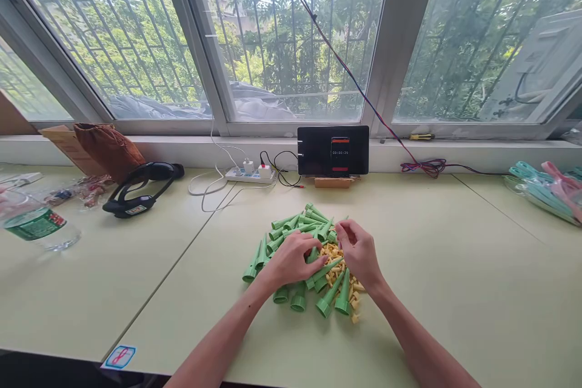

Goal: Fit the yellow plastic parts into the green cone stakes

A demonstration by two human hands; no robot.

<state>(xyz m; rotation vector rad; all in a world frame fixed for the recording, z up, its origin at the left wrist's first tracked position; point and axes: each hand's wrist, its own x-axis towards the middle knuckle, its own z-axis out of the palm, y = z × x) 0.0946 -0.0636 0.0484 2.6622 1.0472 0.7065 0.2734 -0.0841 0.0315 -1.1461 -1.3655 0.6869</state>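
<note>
A heap of green plastic cones with ridged, hollow wide ends lies in front of me. Small pale-yellow plastic pieces are piled among them, spilling toward the right. My left hand reaches over the heap, fingers curled and thumb extended, with a green cone showing between them. It seems to grip that cone, though the fingers cover much of it. At the heap's right side, my right hand is closed in a pinch above the yellow pieces. What its fingertips hold is hidden.
A tablet showing a timer leans by the windowsill on a small cardboard block. Behind left are a power strip, a black headset and a brown pouch. A bottle stands far left; bagged coloured items lie far right.
</note>
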